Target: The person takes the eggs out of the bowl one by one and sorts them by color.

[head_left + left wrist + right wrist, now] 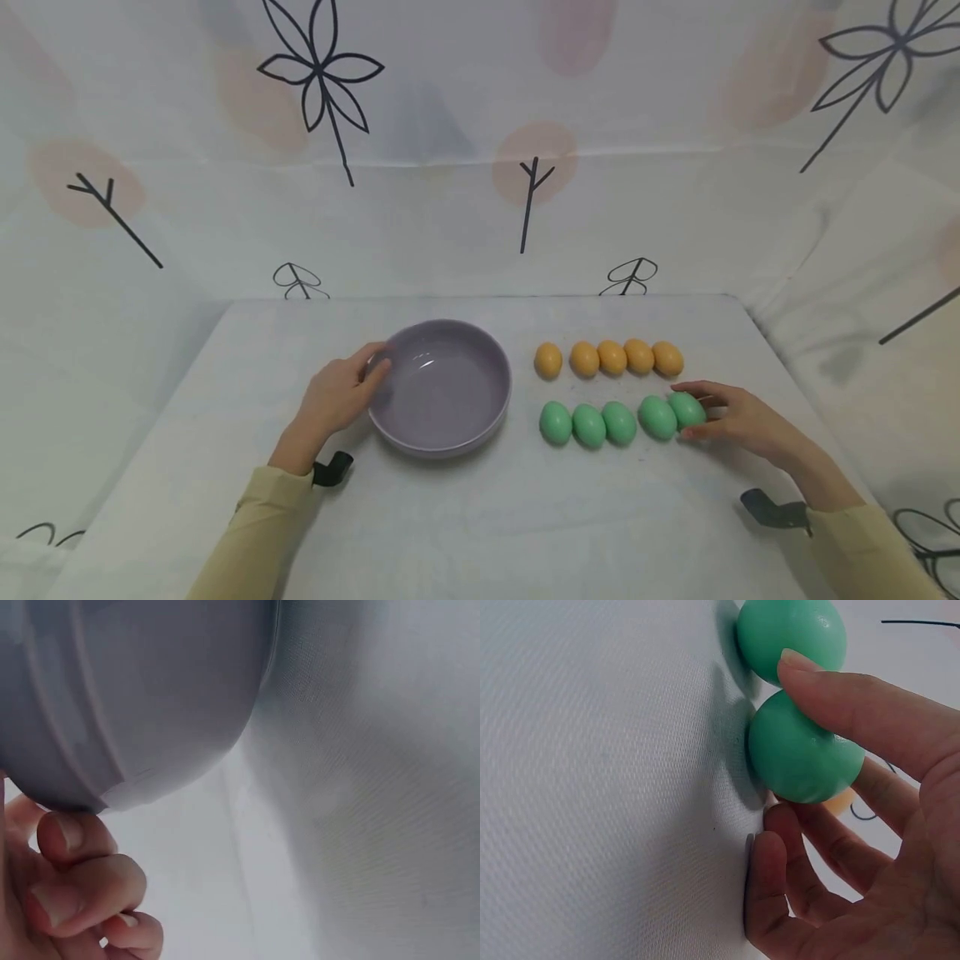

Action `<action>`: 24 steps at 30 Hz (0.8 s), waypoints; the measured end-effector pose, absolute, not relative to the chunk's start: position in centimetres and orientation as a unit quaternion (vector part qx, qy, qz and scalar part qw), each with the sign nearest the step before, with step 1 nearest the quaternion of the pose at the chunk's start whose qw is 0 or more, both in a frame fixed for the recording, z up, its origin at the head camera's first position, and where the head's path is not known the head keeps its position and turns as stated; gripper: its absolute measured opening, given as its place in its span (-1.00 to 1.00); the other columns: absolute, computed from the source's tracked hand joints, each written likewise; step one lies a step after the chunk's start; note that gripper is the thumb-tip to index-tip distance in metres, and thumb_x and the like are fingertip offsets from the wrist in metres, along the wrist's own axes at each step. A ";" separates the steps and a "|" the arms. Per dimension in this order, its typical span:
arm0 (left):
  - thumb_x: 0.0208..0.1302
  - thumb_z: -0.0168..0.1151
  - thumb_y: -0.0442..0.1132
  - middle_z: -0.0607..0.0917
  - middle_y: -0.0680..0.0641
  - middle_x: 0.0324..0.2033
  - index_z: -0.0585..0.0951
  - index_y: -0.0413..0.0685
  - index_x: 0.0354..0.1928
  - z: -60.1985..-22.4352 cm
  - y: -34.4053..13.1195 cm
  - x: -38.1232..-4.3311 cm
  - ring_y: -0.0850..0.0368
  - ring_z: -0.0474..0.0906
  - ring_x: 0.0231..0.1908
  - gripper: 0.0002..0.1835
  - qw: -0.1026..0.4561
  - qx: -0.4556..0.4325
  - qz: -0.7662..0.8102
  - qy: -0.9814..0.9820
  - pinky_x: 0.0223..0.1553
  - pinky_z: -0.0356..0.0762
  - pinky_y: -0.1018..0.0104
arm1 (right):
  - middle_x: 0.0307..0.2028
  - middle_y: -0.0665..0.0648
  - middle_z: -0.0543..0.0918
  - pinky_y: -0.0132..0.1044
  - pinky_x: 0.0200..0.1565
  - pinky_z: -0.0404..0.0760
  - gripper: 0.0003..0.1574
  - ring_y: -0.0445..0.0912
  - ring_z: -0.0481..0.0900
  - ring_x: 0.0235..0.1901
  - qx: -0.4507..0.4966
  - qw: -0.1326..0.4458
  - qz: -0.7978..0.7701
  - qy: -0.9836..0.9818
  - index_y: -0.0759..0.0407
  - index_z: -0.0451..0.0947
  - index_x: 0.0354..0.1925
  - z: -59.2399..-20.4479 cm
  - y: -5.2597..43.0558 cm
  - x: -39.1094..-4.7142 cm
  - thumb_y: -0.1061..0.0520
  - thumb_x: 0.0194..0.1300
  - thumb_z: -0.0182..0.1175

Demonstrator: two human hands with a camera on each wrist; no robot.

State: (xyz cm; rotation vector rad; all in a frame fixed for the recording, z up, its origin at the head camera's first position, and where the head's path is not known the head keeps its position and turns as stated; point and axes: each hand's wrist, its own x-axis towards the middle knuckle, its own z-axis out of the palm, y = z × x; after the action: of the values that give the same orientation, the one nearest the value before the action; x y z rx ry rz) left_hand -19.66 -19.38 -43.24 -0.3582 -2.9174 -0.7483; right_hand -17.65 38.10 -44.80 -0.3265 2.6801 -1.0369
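A round purple-grey bowl [438,433] stands left of the egg rows. My left hand [337,398] holds its left rim, with the thumb over the edge. From the left wrist view, the curled fingers [90,889] lie against the bowl's outer wall [172,690]. At the right end of the front row, my right hand [738,421] grips a green egg [687,411] between thumb and fingers. The right wrist view has the thumb [870,712] across this egg [802,754], its tip overlapping the neighbouring green egg [791,637].
Three green eggs [588,426] lie left of the gripped egg and its neighbour [657,417]. Behind them is a row of several orange eggs [611,357], the leftmost orange egg [548,361] set apart. A white cloth [480,525] covers the table; a patterned curtain [435,225] hangs behind.
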 end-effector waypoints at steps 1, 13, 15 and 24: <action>0.52 -0.11 0.21 0.44 0.04 -0.63 0.45 0.17 0.33 -43.2 -19.4 -19.6 0.13 0.33 -0.61 -0.49 0.060 -0.117 -0.251 -0.959 -0.56 0.26 0.21 | 0.13 0.37 0.52 0.14 -0.03 0.45 -0.06 0.28 0.47 0.10 -0.111 0.125 -0.355 0.920 0.27 0.39 0.34 -44.8 38.1 -17.7 0.00 0.08 0.52; 0.55 -0.13 0.17 0.40 0.06 -0.65 0.45 0.16 0.34 -42.2 -20.5 -19.1 0.12 0.30 -0.67 -0.51 0.125 -0.114 -0.312 -0.935 -0.62 0.25 0.22 | 0.16 0.41 0.50 0.26 0.02 0.39 0.03 0.32 0.45 0.13 -0.103 0.129 -0.362 0.918 0.29 0.30 0.39 -44.9 38.2 -17.8 0.00 0.08 0.52; 0.56 -0.12 0.15 0.38 0.06 -0.65 0.46 0.14 0.34 -42.0 -20.8 -19.1 0.12 0.28 -0.67 -0.52 0.131 -0.113 -0.312 -0.934 -0.62 0.24 0.22 | 0.17 0.44 0.48 0.26 0.03 0.40 0.04 0.34 0.44 0.14 -0.098 0.132 -0.363 0.917 0.30 0.28 0.40 -45.0 38.3 -17.8 -0.01 0.09 0.52; 0.57 -0.10 0.02 0.44 0.05 -0.61 0.51 0.04 0.24 -41.8 -22.5 -18.2 0.13 0.31 -0.64 -0.61 0.150 -0.090 -0.285 -0.942 -0.60 0.27 0.22 | 0.28 0.40 0.42 -0.19 -0.09 0.55 0.00 0.18 0.45 0.16 -0.096 0.125 -0.396 0.905 0.28 0.17 0.46 -45.1 39.2 -17.4 0.05 0.22 0.43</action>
State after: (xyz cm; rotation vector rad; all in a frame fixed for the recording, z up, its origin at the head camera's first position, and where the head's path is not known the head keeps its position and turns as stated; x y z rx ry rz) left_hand -18.19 -22.54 -41.81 -0.2573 -2.7077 -0.8200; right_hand -17.40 39.16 -45.07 -0.2785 2.6370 -1.1534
